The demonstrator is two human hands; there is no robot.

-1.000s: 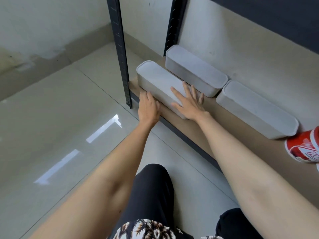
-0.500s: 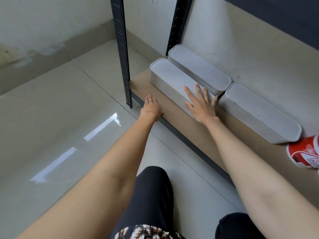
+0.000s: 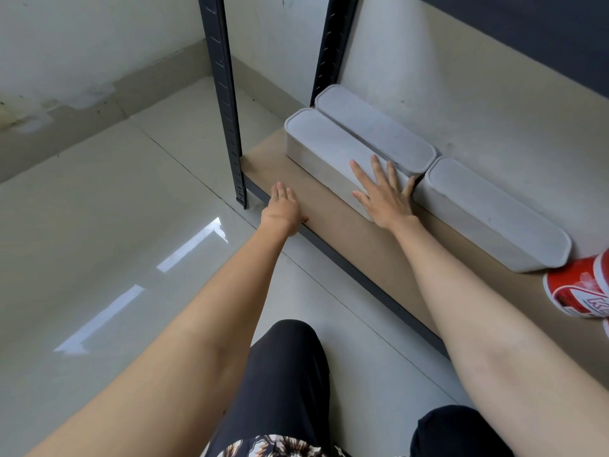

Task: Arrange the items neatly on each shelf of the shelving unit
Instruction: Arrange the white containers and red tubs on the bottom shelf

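Boxes (image 3: pixel 329 150) (3, lidded) on shelf (image 3: pixel 362 245); right hand (image 3: pixel 384 196) presses 1.

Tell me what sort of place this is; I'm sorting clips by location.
Probably a storeroom or utility corner indoors: a black slotted metal shelving post rises from a glossy pale tiled floor, and long grey lidded plastic boxes sit on a brown fibreboard bottom shelf against a stained bare wall.
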